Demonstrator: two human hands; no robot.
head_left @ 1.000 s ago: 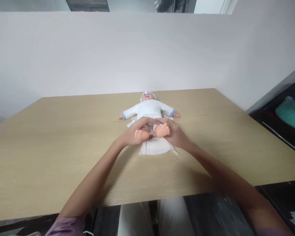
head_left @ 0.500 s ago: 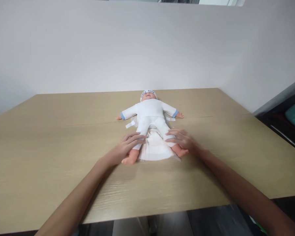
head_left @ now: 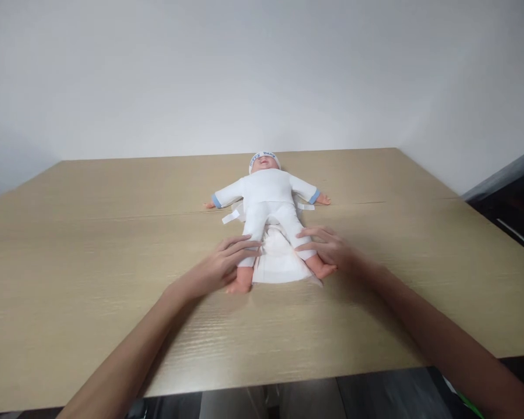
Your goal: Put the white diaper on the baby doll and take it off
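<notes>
A baby doll (head_left: 267, 186) in a white suit with blue cuffs lies on its back, head away from me, arms spread and legs apart. Under its hips and between its legs is an unfolded white diaper (head_left: 282, 265), with side tabs sticking out at both sides of the waist. My left hand (head_left: 227, 260) holds the doll's leg on the left, fingers laid across the shin and thumb hidden. On the other leg, my right hand (head_left: 327, 247) has its fingers over the lower shin, just above the bare foot.
The doll lies on a wide light wooden table (head_left: 113, 250) with a seam across it. A pale wall (head_left: 262, 75) rises behind the far edge. At the right stands a dark piece of furniture (head_left: 506, 203). Dark floor shows below the near edge.
The doll's leg on the left has shifted inward, towards the diaper, with my left hand on it. My right hand stays on the other leg. The view has tilted slightly downward.
</notes>
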